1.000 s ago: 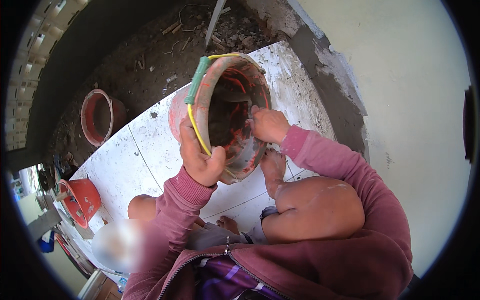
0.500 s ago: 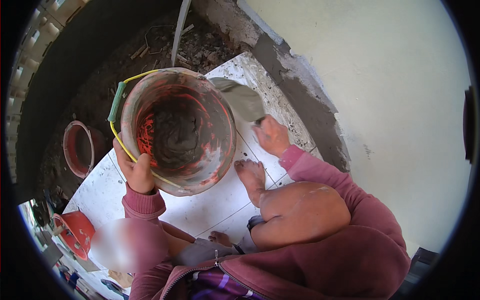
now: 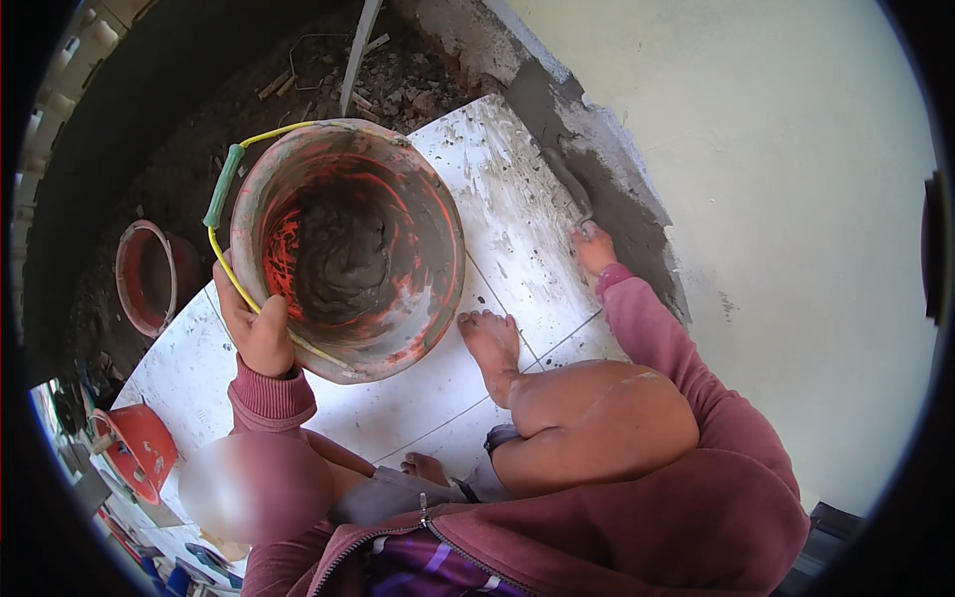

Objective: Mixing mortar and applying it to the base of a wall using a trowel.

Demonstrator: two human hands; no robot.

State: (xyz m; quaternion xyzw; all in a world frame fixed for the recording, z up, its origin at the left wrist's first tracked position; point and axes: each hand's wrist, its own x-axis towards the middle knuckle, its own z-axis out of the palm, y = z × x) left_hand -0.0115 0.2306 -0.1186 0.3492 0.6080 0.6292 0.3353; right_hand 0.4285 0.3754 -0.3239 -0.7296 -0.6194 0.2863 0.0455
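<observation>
My left hand (image 3: pixel 257 333) grips the rim of a large orange bucket (image 3: pixel 438 289), its thumb over the yellow wire handle. The bucket tilts so its mouth faces me; wet grey mortar (image 3: pixel 343 254) lies inside, and more is smeared over the walls. My right hand (image 3: pixel 594 249) is closed round the handle of a trowel (image 3: pixel 571 186). Seen nearly edge-on, the blade lies along the grey mortar band (image 3: pixel 622 209) at the foot of the wall. I cannot tell whether mortar is on the blade.
White floor tiles (image 3: pixel 423 418), spattered with mortar, end at a dark dirt area with rubble (image 3: pixel 418 95). A smaller bucket (image 3: pixel 149 279) stands past the tile edge; a red bucket (image 3: pixel 144 453) lies tipped at the left. A pale wall (image 3: pixel 776 179) rises on the right.
My right hand has moved the trowel rightward from beside the bucket to the mortar band at the wall; its blade has turned from flat to edge-on. My left hand still holds the bucket.
</observation>
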